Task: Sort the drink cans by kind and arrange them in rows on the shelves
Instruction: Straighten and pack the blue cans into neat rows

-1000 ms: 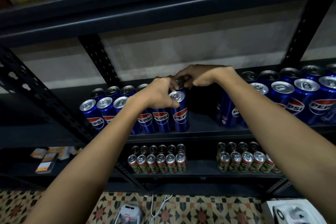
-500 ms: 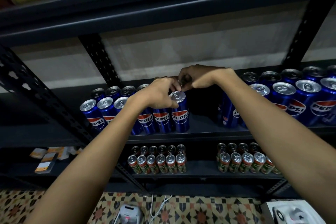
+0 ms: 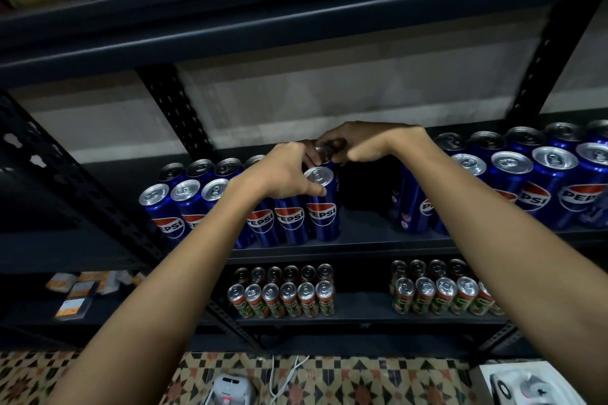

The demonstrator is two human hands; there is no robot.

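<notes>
While both hands work left block of blue Pepsi aluminium cans (image 3: pixel 289 217) on dark metal middle shelf (image 3: pixel 362 242): left hand (image 3: pixel 283 171) fingers curled over front-row tops; right hand (image 3: pixel 355 145) pinches back-row can (image 3: pixel 324 154). Step: seating it. Next: release, fetch from right block.

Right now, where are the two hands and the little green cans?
left hand (image 3: pixel 283 171), head view, back of the hand
right hand (image 3: pixel 368 145), head view, back of the hand
little green cans (image 3: pixel 289 301), head view, side of a front can
</notes>
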